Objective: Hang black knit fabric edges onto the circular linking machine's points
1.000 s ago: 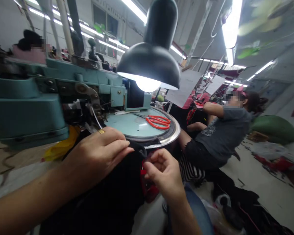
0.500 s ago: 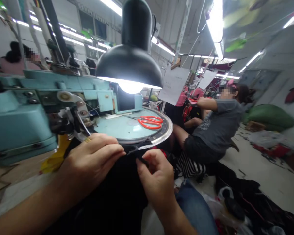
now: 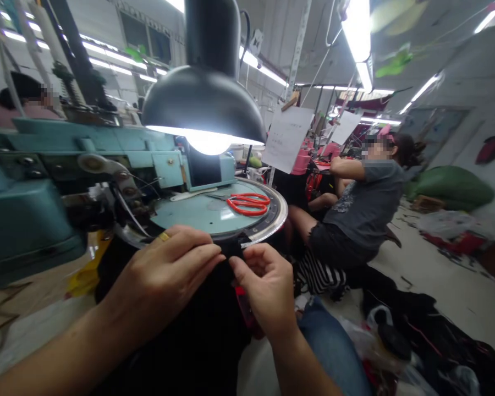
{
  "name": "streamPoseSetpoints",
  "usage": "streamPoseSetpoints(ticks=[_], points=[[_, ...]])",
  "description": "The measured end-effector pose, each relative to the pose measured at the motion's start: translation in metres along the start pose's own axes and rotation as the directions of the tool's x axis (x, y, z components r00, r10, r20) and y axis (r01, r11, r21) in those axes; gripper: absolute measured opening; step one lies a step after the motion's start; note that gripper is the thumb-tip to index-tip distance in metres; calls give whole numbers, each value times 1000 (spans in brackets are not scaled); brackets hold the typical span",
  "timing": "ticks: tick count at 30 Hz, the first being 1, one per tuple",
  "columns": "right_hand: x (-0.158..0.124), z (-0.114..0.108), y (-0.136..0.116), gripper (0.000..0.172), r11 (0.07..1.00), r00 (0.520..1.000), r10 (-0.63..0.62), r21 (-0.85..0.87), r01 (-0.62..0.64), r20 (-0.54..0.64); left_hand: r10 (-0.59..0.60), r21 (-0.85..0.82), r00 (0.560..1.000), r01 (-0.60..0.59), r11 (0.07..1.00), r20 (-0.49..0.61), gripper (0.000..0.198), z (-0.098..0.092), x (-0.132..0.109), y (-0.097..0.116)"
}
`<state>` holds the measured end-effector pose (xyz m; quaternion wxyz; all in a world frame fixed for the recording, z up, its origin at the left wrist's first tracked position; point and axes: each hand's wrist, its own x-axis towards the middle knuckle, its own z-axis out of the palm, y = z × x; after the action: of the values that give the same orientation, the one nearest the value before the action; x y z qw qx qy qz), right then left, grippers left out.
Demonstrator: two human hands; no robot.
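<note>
Left hand (image 3: 165, 278) and right hand (image 3: 268, 286) closer together; black fabric (image 3: 181, 352) partly hidden

Two hands (image 3: 165, 278) (image 3: 266, 286) — one desk lamp (image 3: 202, 93), one pair of scissors (image 3: 248, 203)

At my twelve o'clock a black desk lamp (image 3: 204, 93) shines down over the teal machine's round plate (image 3: 181, 217), where orange-red scissors (image 3: 248, 204) lie. Toward two o'clock, paper sheets (image 3: 286, 138) hang beyond the lamp, and a co-worker in a grey T-shirt (image 3: 365, 206) sits with one arm raised. Near three o'clock, a green sack (image 3: 451, 187) lies along the wall.
</note>
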<state>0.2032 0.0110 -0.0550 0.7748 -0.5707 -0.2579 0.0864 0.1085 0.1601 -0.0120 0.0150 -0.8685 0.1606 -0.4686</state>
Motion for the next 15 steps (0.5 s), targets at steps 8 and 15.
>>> streamPoseSetpoints(ticks=[8,15], points=[[5,-9,0,14,935,958,-275,-253,247,-85,94,21,996,-95,995,5,8,10,10,4],[10,-5,3,16,996,991,-62,51,68,-122,86,23,996,-86,996,20,11,17,19,8]])
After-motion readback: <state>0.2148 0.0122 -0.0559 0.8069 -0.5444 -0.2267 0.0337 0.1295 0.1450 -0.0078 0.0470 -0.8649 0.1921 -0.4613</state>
